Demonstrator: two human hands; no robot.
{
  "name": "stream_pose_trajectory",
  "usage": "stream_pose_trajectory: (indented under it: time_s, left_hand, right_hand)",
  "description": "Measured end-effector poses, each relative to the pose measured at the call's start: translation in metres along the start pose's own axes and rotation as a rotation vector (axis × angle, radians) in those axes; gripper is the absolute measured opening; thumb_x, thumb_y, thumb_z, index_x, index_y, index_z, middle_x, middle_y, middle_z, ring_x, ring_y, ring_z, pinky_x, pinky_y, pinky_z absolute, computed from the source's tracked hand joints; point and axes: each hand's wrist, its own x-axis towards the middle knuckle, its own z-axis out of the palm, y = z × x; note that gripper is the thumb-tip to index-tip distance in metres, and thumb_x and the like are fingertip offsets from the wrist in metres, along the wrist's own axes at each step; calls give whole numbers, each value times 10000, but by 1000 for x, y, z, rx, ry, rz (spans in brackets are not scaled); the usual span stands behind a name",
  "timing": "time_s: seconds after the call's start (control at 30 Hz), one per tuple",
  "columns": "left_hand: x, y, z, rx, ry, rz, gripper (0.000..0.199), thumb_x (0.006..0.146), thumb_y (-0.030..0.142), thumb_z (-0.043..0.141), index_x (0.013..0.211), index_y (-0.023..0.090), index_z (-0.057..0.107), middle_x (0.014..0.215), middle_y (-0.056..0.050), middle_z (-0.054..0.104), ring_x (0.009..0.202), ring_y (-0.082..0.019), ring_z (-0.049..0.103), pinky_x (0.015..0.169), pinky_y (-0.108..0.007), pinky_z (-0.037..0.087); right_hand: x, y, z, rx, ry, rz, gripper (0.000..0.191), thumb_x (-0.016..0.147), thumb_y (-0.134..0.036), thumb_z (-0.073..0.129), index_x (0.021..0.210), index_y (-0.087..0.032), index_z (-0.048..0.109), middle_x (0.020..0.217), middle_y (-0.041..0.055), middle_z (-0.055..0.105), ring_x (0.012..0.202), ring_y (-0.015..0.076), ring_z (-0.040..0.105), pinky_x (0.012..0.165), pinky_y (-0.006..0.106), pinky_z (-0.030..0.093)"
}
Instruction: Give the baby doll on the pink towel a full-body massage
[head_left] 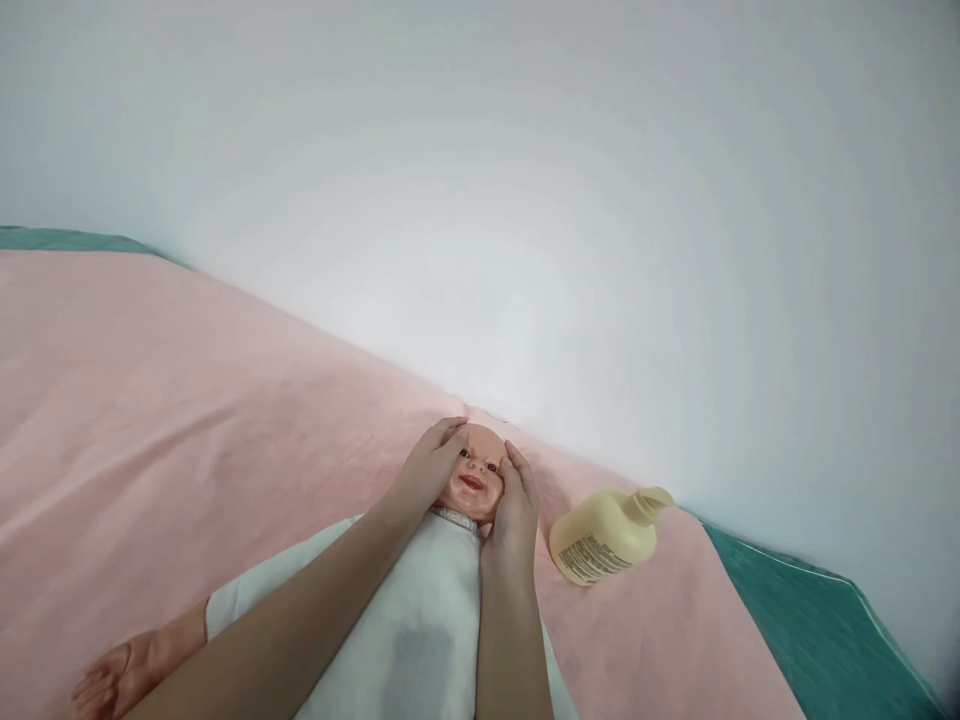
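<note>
A baby doll (420,610) in a white garment lies on its back, its painted face turned up. My left hand (435,460) cups one side of the doll's head (474,485), with the thumb at its temple near the eye. On the other side my right hand (517,495) curves around the cheek and temple. Fingers behind the head are partly hidden. The doll's bare hand (124,665) sticks out of a sleeve at lower left, beside my left forearm. A grey patch marks the garment's front.
A pale yellow pump bottle (604,535) with a printed label stands to the right of my right hand. Pink cloth (187,420) lies beneath everything, over a green surface (825,620) that shows at both sides. A white wall (480,200) rises behind.
</note>
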Motion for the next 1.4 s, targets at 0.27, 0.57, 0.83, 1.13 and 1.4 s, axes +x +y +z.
stream_pose_trajectory:
  time_s: [0.27,0.57,0.83,1.13,1.4]
  left_hand:
    - [2,-1,1,-9,-9,3,332,841,306,492,1140,187,577,1175,-89,620,1101,-233,576,974,-351,418]
    - [1,-1,1,8,-6,3,318,840,316,491,1114,189,592,1153,-83,633,1078,-233,582,961,-358,427]
    - [4,-4,0,2,-13,1,337,830,337,504,1121,190,591,1156,-83,632,1069,-239,588,943,-361,439]
    - [5,-6,0,3,-3,-1,331,827,335,510,1118,203,597,1153,-74,631,1087,-235,578,958,-360,430]
    - [3,-1,1,6,-2,-1,320,824,324,504,1102,193,595,1116,-71,639,1054,-226,588,953,-348,430]
  right_hand:
    - [1,-1,0,-48,10,-9,467,646,-351,646,1094,-219,640,1137,51,651,1020,229,621,815,327,531]
    - [-3,-6,4,-4,15,29,479,627,-328,641,1090,-205,634,1135,63,650,1011,234,625,791,316,537]
    - [-2,-4,1,-29,15,7,472,631,-347,645,1081,-206,643,1122,54,655,1012,231,624,794,311,533]
    - [0,-3,1,-34,14,3,476,626,-351,647,1079,-207,645,1138,56,649,1030,238,614,809,319,525]
    - [0,-2,1,-29,10,1,477,628,-355,642,1080,-204,639,1135,57,649,1041,243,608,841,337,515]
